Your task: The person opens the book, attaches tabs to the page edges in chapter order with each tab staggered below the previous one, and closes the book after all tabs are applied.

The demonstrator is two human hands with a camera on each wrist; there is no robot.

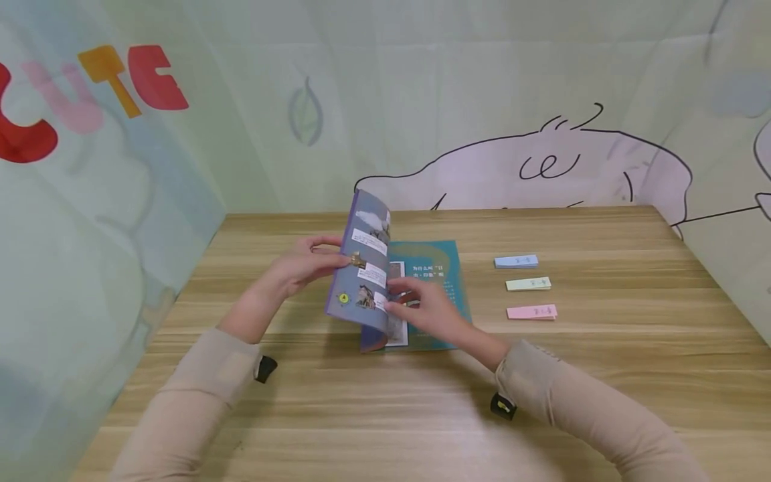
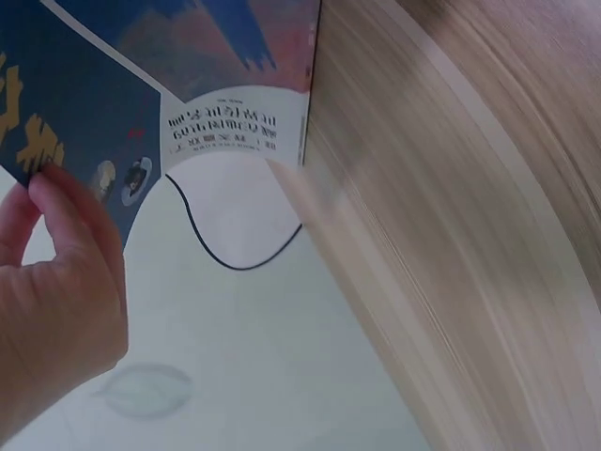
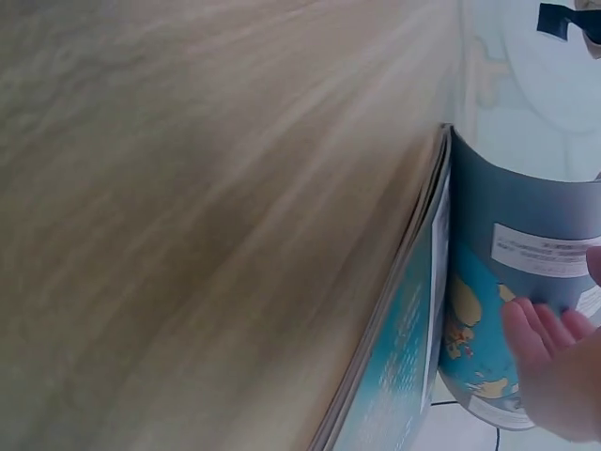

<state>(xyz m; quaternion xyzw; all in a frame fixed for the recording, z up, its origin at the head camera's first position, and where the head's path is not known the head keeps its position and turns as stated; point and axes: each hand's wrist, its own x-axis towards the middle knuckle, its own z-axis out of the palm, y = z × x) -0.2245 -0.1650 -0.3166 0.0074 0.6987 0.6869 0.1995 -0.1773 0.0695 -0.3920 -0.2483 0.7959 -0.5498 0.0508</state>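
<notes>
At frame centre, the left hand (image 1: 301, 264) grips the picture book's (image 1: 434, 294) raised pages; the right hand (image 1: 424, 311) lies flat, fingers relaxed, on them; "CUTE" (image 1: 90, 94) shows upper left.

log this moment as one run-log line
left hand: holds raised cover of book | right hand: fingers on open pages | table: blue, green, pink sticky notes to right

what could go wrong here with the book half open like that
The left hand holds the lifted pages of the book only by their outer edge, so they could slip and flop shut or crease. The right hand rests on the open spread; a quick sweep outward might knock the three paper strips lying just beside the book.
</notes>
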